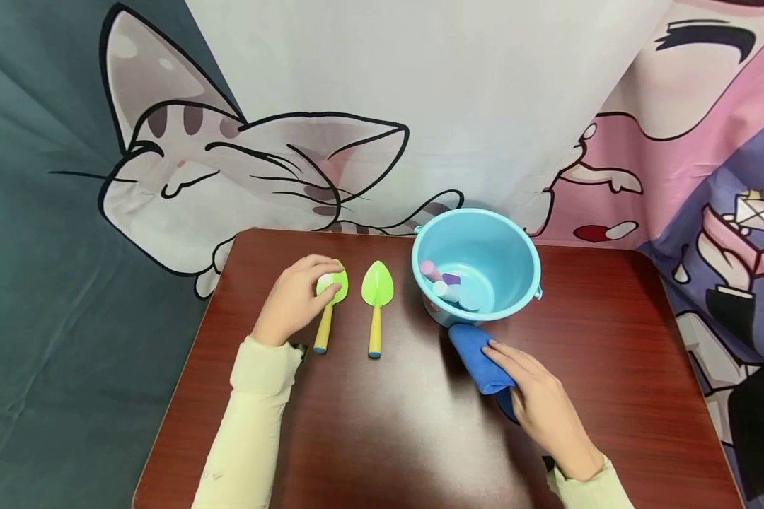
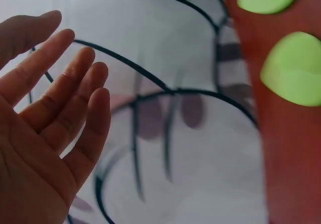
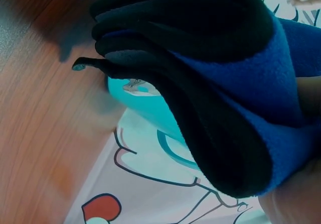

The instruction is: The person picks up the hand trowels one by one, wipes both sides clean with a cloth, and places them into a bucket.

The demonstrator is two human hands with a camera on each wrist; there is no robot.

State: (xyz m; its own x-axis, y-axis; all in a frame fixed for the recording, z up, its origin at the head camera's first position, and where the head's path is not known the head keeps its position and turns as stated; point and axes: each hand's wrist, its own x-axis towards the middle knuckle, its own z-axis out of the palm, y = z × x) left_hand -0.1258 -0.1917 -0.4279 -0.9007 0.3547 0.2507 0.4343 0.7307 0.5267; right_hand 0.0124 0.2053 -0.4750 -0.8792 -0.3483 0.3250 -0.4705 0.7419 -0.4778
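My left hand (image 1: 296, 300) hovers with relaxed fingers over the blade of the left toy trowel (image 1: 324, 331), partly covering it. The left wrist view shows that palm holding nothing. Beside it lies a second trowel (image 1: 375, 304), also with a green blade and yellow handle. My right hand (image 1: 544, 396) grips a folded blue cloth (image 1: 477, 357) in front of the light-blue bucket (image 1: 530, 265). In the right wrist view the cloth (image 3: 281, 73) hangs in thick folds with dark, shadowed edges; whether it touches the bucket, I cannot tell.
Inside the bucket lie a pink piece (image 1: 429, 270), a white piece (image 1: 443, 289) and a small purple piece (image 1: 450, 279). The brown table (image 1: 369, 438) ends at the back against a cartoon-printed curtain (image 1: 420, 71).
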